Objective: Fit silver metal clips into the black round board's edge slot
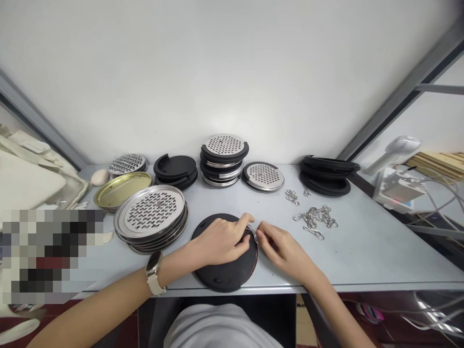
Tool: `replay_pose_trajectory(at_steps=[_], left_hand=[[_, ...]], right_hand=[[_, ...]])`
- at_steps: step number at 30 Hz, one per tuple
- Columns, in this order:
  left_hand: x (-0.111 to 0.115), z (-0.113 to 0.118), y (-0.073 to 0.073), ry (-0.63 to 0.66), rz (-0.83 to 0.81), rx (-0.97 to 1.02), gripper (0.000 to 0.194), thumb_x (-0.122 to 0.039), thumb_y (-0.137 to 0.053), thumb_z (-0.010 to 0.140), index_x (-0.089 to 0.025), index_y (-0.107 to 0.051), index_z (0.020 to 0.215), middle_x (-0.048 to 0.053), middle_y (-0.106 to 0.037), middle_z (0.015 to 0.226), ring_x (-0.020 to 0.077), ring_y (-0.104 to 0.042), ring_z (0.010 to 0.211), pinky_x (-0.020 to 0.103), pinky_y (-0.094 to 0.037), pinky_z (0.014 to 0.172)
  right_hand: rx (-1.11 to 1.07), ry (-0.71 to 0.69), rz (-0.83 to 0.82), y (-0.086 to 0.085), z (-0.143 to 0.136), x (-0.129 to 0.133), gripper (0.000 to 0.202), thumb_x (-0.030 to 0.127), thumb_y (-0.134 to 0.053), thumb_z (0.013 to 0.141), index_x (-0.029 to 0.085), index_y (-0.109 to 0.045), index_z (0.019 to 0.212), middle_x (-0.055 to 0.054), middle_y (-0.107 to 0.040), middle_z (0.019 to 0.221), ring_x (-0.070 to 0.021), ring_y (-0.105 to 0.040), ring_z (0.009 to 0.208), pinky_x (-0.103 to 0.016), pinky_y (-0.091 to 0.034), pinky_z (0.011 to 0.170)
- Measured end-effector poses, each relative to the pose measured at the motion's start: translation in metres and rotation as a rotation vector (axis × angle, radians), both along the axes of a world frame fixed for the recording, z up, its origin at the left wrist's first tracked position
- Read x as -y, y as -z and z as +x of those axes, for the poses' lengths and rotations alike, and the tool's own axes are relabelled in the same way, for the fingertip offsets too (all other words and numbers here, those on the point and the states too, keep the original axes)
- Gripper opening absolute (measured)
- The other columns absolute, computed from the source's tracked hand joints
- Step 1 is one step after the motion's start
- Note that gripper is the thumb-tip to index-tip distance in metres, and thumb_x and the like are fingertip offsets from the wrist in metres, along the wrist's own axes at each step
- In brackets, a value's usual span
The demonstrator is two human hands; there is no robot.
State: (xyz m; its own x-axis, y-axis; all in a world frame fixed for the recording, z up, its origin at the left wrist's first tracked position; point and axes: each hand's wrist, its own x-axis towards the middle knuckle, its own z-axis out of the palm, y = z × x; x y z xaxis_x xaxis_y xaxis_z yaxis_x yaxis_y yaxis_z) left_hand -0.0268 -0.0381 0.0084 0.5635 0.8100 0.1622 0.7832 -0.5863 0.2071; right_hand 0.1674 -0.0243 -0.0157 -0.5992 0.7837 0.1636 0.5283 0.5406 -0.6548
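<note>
In front of me a black round plate [226,276] lies flat at the table's front edge. My left hand [223,240], wearing a watch, rests over it with bent fingers holding its right side. At that right rim a small metal wire clip [256,237] is pinched between the thumb and fingers of my right hand [281,249]. My left fingertips are close to the clip; whether they touch it I cannot tell. Several similar clips [317,218] lie in a loose pile to the right. On my left is a stack of round metal grater discs [155,212].
Behind stand a gold-coloured round tin lid [123,188], black holders [176,169], a pile of graters in black rims [224,145], a single one [264,175] and more black rings [328,174]. At right are a white device [398,188] and cables. Another person's things lie at left.
</note>
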Motion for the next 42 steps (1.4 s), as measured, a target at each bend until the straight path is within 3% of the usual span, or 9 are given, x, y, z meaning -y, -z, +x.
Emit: replay_pose_trajectory(at_steps=[16,28,42], left_hand=[[0.0000,-0.0002,0.0009,0.021,0.000,0.003,0.022,-0.029,-0.037,0.091,-0.018,-0.041,0.109,0.000,-0.063,0.070,0.0213,-0.064,0.061,0.029,-0.040,0.053],[-0.0002,0.0000,0.0028,-0.042,-0.004,0.017,0.026,-0.032,-0.040,0.090,-0.018,-0.043,0.112,0.001,-0.065,0.072,0.0228,-0.065,0.067,0.030,-0.044,0.057],[-0.0010,0.0000,0.0020,0.002,-0.019,-0.013,0.023,-0.030,-0.037,0.092,-0.016,-0.044,0.108,0.003,-0.066,0.077,0.0209,-0.065,0.069,0.028,-0.044,0.060]], right_hand=[[0.065,-0.035,0.021,-0.0001,0.0001,0.0001,0.024,0.022,-0.036,0.093,0.021,-0.032,0.070,0.005,-0.037,0.061,-0.0116,-0.038,0.056,-0.023,-0.030,0.055],[0.063,-0.048,0.014,0.0005,0.0004,0.0002,0.022,0.022,-0.032,0.095,0.021,-0.034,0.074,0.004,-0.041,0.064,-0.0124,-0.040,0.057,-0.024,-0.031,0.056],[0.044,-0.022,0.084,-0.0006,-0.0008,0.0008,0.022,0.020,-0.039,0.091,0.021,-0.036,0.069,0.004,-0.040,0.060,-0.0123,-0.040,0.056,-0.023,-0.032,0.053]])
